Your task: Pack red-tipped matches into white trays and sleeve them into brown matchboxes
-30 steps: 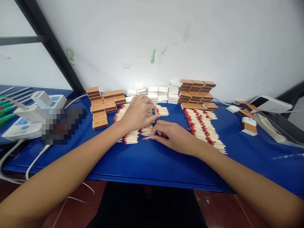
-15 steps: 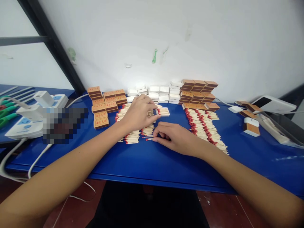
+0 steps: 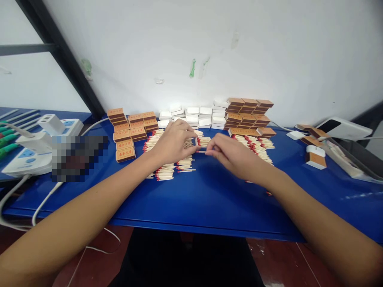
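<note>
Forearms come in from both lower corners and meet over the middle of the blue desk [image 3: 194, 203]. The left hand [image 3: 175, 141] is curled, knuckles up, with its thumb and fingertips closed on the left end of a small open tray [image 3: 205, 140] that lies flat on the desk and has red-tipped matches in it. The right hand [image 3: 231, 153] is just to the right of it, palm down, thumb and forefinger pinched on a single match [image 3: 201, 152]. That match lies level in the narrow gap between the two hands, right at the near edge of the tray and close to the left thumb; whether it touches the tray cannot be told.

Under and just in front of the left wrist is a heap of loose matches [image 3: 163, 172], lying in rough rows. A second heap [image 3: 260, 151] spreads behind the right hand and wrist, partly hidden by them.

Farther back on the left stand brown matchboxes [image 3: 131, 133], some flat and some piled. At the far edge, against the white wall [image 3: 209, 48], is a row of empty white trays [image 3: 196, 116], and to the right of it a taller stack of brown boxes [image 3: 248, 111]. Well off to the left a white power strip [image 3: 28, 157] sits with its cable hanging over the desk edge.
</note>
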Demonstrator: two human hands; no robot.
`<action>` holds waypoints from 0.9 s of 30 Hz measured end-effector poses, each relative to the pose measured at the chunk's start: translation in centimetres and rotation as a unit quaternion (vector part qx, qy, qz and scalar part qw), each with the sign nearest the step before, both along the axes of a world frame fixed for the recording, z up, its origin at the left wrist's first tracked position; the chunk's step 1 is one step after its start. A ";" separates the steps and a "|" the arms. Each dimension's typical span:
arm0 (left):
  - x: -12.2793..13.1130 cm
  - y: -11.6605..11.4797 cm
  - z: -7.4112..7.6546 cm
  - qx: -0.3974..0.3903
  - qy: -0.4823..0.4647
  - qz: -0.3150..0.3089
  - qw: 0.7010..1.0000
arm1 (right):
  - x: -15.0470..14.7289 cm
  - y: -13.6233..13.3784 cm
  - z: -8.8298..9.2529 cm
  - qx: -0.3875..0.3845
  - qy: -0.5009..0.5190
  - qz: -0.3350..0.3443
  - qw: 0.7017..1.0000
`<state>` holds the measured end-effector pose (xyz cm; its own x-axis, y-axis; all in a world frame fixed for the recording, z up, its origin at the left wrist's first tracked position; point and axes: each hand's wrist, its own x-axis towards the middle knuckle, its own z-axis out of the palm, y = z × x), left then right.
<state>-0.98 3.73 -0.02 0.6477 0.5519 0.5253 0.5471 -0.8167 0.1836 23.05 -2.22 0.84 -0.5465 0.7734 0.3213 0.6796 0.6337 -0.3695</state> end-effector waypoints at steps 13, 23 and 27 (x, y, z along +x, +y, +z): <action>0.3 -0.3 0.1 -0.029 -0.016 -0.072 0.997 | 1.5 2.1 -0.7 0.042 -0.014 -0.053 0.998; 0.3 -0.2 0.1 -0.027 -0.013 -0.053 0.998 | 0.1 0.4 0.0 0.071 0.039 -0.010 0.997; 0.0 0.1 0.0 -0.011 -0.019 -0.019 1.000 | -2.0 -1.2 -0.7 0.028 0.028 0.073 0.997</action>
